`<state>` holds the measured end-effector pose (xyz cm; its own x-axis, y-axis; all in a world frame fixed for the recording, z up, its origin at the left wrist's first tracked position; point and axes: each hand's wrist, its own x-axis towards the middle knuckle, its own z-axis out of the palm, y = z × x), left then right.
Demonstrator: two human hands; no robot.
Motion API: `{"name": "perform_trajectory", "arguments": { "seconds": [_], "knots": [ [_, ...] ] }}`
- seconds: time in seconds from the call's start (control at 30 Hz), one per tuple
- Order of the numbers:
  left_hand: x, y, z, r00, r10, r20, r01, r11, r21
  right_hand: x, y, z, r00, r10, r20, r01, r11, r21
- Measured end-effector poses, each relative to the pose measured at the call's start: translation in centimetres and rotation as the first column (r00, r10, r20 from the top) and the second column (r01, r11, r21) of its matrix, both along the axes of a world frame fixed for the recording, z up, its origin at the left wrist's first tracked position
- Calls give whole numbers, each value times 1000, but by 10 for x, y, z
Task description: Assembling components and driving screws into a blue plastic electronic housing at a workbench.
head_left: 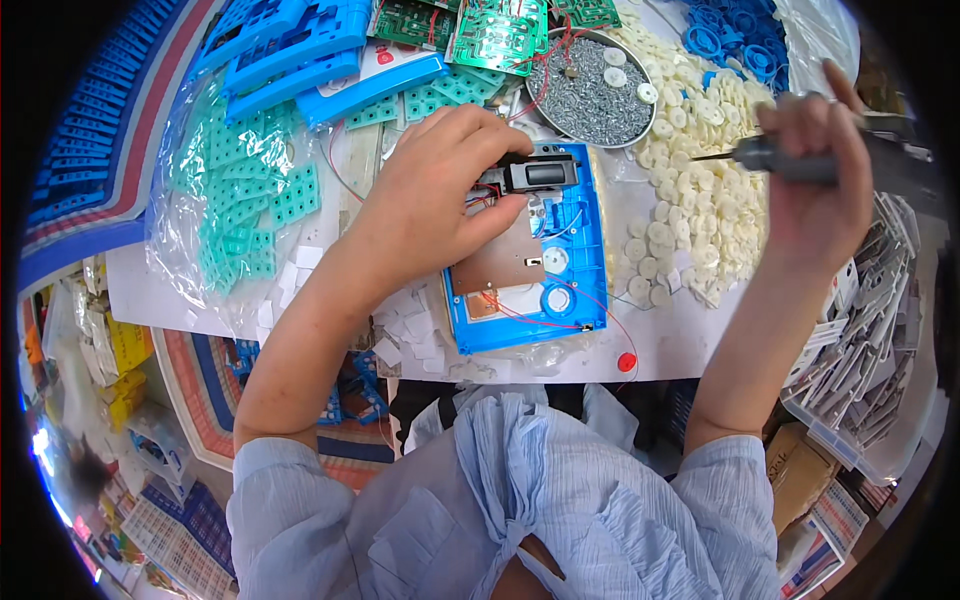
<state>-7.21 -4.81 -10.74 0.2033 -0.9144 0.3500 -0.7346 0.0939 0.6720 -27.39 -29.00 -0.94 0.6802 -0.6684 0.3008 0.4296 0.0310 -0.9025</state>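
A blue plastic casing [592, 240] lies open on the table in front of me, with a brown circuit board [500, 258] and thin red wires inside. Over its upper left part is my left hand [425, 190], thumb and fingers closed about the left end of a black block-shaped part [542, 175]. The fingertips partly hide that end. Raised at the right, my right hand [820, 200] grips a dark grey electric screwdriver [795, 162]. Its thin bit points left, above a heap of cream plastic discs [715, 200], apart from the casing.
A round metal dish [648, 128] of small screws sits beyond the casing. Teal button pads [240, 200] lie in clear plastic at left. Blue casings [290, 60] and green circuit boards [500, 35] are stacked behind. A red disc [627, 362] on a wire lies near the front edge.
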Motion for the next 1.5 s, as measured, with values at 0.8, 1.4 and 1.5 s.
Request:
{"name": "perform_trajectory", "arguments": {
  "seconds": [0.8,1.4,1.5],
  "knots": [
    [-5,-6,10,986,-73,152,81,996,-48,41,96,-65,976,142,-164,-178,956,-233],
    [-10,-15,7,985,-81,154,96,991,-92,39,101,-80,975,217,41,-219,974,58],
    [-5,-14,8,977,-123,174,138,988,-74,39,100,-80,977,203,62,-207,977,54]
  ]
}}
